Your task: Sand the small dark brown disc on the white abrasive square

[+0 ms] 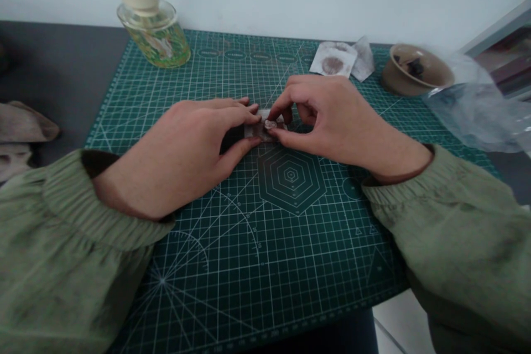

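Observation:
My left hand point(186, 146) and my right hand point(332, 119) meet at the middle of a green cutting mat point(265, 243). Between their fingertips is a small pale packet or folded piece point(260, 128), lying on the mat. The left hand's fingers and thumb are pressed together on its left end. The right hand's thumb and forefinger pinch its right end. Most of the small piece is hidden by the fingers. Both arms wear green sleeves.
A glass reed-diffuser bottle point(155, 30) stands at the mat's far left. An opened white sachet point(338, 59) lies at the far middle, a brown bowl point(415, 69) to its right, then crumpled clear plastic point(477, 105). Beige cloth point(20, 127) lies at the left.

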Available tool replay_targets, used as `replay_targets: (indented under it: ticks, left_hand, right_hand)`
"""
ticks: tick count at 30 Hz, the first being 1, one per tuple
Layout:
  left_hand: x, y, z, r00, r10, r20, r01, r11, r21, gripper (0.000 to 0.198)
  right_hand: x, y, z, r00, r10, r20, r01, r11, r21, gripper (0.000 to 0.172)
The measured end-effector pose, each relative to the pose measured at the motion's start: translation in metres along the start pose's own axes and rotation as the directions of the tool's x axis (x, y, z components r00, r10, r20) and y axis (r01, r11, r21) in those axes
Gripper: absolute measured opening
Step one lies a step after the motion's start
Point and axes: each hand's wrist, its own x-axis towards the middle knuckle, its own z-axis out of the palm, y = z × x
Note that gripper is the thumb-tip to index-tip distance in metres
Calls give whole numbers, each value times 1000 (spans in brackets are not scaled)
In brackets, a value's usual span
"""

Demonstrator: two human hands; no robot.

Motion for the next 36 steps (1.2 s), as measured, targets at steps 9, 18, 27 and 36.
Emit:
replay_targets:
  ticks: [9,18,27,36]
  left_hand:
    - [-1,7,-4,997,73,22,-76,983,166,47]
    - [1,3,-5,999,33,30,-36,993,111,49]
    - [-1,0,-3,999,16,49,-21,995,98,49]
    - [-1,-2,-5,999,31,30,-33,997,66,44]
  right_hand:
    - [1,-9,-5,995,76,67,-71,995,-67,5]
    - [1,-10,-1,995,77,61,-74,996,-44,5]
    - [0,-7,-6,998,22,67,-24,999,27,8]
    - [0,-10,-5,993,89,83,-91,995,29,13]
